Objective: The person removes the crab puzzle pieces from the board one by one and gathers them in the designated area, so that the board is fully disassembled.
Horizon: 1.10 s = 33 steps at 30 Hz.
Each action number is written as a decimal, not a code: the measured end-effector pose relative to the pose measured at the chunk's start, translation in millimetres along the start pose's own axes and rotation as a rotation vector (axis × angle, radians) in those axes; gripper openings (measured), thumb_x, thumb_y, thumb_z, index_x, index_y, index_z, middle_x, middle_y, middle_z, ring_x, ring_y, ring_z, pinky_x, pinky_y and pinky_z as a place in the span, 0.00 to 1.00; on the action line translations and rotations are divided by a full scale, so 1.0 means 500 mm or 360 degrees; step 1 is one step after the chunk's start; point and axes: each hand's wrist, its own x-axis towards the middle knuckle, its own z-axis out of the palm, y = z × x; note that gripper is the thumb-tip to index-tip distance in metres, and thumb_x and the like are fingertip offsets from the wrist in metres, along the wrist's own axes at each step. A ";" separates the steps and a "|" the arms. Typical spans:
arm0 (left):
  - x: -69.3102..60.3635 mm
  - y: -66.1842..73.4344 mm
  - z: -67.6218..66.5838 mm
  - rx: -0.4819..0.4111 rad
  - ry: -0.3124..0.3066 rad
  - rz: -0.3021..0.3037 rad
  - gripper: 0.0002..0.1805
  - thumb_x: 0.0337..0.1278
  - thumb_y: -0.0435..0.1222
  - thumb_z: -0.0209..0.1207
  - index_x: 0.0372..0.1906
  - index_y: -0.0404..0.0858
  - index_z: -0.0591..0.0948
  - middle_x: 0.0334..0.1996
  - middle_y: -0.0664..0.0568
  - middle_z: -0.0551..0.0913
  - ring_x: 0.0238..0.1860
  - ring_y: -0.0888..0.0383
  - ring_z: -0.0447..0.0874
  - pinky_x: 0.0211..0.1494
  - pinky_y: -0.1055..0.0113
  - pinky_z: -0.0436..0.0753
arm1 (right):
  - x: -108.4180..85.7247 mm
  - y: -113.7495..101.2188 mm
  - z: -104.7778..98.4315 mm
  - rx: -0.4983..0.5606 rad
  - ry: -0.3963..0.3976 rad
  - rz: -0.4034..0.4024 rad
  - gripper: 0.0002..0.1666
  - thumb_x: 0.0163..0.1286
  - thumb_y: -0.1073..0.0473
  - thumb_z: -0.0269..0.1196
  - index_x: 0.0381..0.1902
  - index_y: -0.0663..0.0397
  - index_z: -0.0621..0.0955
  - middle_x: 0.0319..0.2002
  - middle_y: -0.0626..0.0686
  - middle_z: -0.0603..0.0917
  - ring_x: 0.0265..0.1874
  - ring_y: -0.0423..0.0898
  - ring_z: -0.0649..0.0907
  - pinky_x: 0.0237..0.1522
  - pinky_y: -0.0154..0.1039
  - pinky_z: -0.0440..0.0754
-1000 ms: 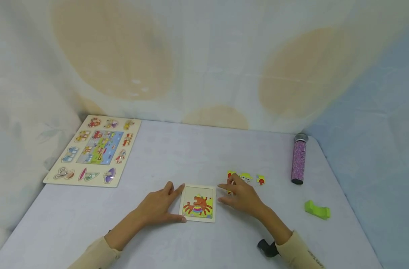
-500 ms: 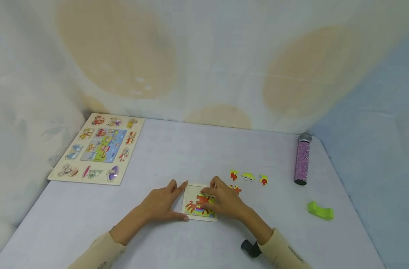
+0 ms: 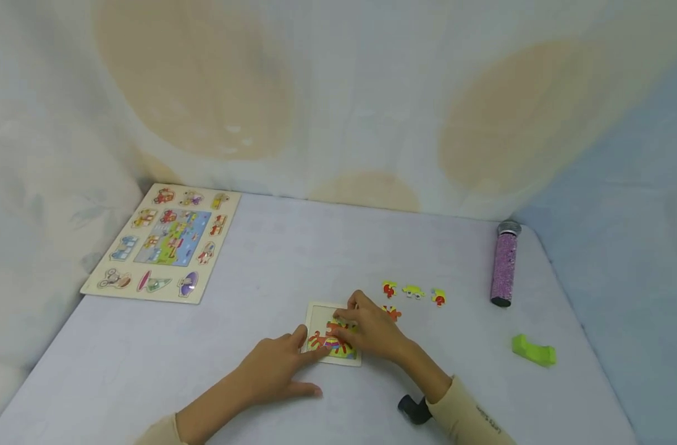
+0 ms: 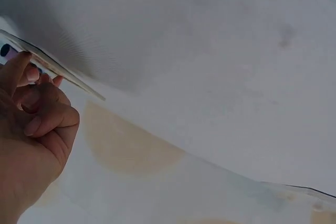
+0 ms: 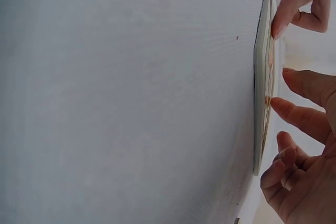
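A small square puzzle board (image 3: pixel 308 317) with a pale rim lies on the table, red-and-yellow pieces in its lower part. My left hand (image 3: pixel 274 371) touches these pieces with its straight index finger, thumb stretched out on the table; the left wrist view shows this hand (image 4: pixel 37 129) with other fingers bent beside the board (image 4: pixel 73 81). Over the board's right side is my right hand (image 3: pixel 374 330). In the right wrist view one fingertip of that hand (image 5: pixel 310 150) touches the board's face (image 5: pixel 268 100), another stands off it. Several loose pieces (image 3: pixel 413 291) lie beyond the right hand.
A larger picture puzzle board (image 3: pixel 222 247) lies at the back left. At the right are a glittery purple microphone (image 3: pixel 504 266) and a green curved block (image 3: pixel 533 351). A black object (image 3: pixel 413 409) lies beside the right forearm, and cloth walls surround the table.
My right hand has moved left from beside the loose pieces onto the board. My left hand has let go of the board's left edge and its index finger now touches the pieces inside.
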 end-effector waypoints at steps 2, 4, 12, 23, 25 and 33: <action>-0.004 0.011 0.004 0.0058 0.0009 0.0014 0.36 0.52 0.70 0.56 0.65 0.60 0.78 0.44 0.50 0.72 0.27 0.62 0.69 0.21 0.71 0.67 | -0.001 0.001 0.000 0.0011 0.0000 -0.0001 0.21 0.63 0.45 0.70 0.50 0.47 0.88 0.38 0.46 0.69 0.32 0.39 0.69 0.29 0.29 0.68; -0.007 0.017 0.007 0.0104 0.0021 0.0000 0.34 0.54 0.69 0.56 0.65 0.61 0.78 0.44 0.49 0.73 0.26 0.61 0.70 0.21 0.70 0.68 | -0.001 0.002 0.000 0.0032 -0.0007 -0.0010 0.20 0.63 0.46 0.70 0.50 0.47 0.87 0.39 0.46 0.69 0.33 0.39 0.69 0.30 0.29 0.69; -0.006 0.022 0.009 0.0123 0.0012 -0.0030 0.29 0.58 0.63 0.59 0.64 0.61 0.78 0.44 0.47 0.75 0.24 0.60 0.72 0.20 0.70 0.69 | -0.005 0.001 -0.008 0.0173 0.0044 -0.0044 0.14 0.64 0.54 0.70 0.47 0.51 0.87 0.38 0.46 0.69 0.35 0.40 0.70 0.35 0.30 0.72; -0.006 0.022 0.011 0.0130 0.0035 -0.0058 0.28 0.58 0.61 0.60 0.63 0.60 0.79 0.41 0.48 0.74 0.23 0.60 0.71 0.19 0.69 0.69 | -0.007 0.007 -0.018 0.0350 0.0085 -0.0191 0.15 0.67 0.58 0.67 0.52 0.46 0.87 0.40 0.47 0.70 0.40 0.41 0.69 0.39 0.33 0.71; -0.006 0.022 0.013 0.0113 0.0030 -0.0060 0.28 0.59 0.61 0.60 0.63 0.61 0.79 0.41 0.48 0.73 0.23 0.60 0.70 0.19 0.69 0.68 | -0.005 0.007 -0.016 0.0275 0.0055 -0.0163 0.17 0.69 0.57 0.66 0.55 0.43 0.86 0.41 0.46 0.70 0.43 0.41 0.69 0.40 0.33 0.71; 0.003 0.009 -0.006 0.0009 0.0046 -0.0046 0.30 0.58 0.60 0.61 0.66 0.63 0.76 0.37 0.54 0.69 0.21 0.65 0.63 0.20 0.72 0.64 | -0.018 0.014 -0.022 0.0069 0.0075 -0.0020 0.20 0.64 0.53 0.70 0.54 0.46 0.86 0.42 0.46 0.70 0.45 0.42 0.68 0.41 0.35 0.71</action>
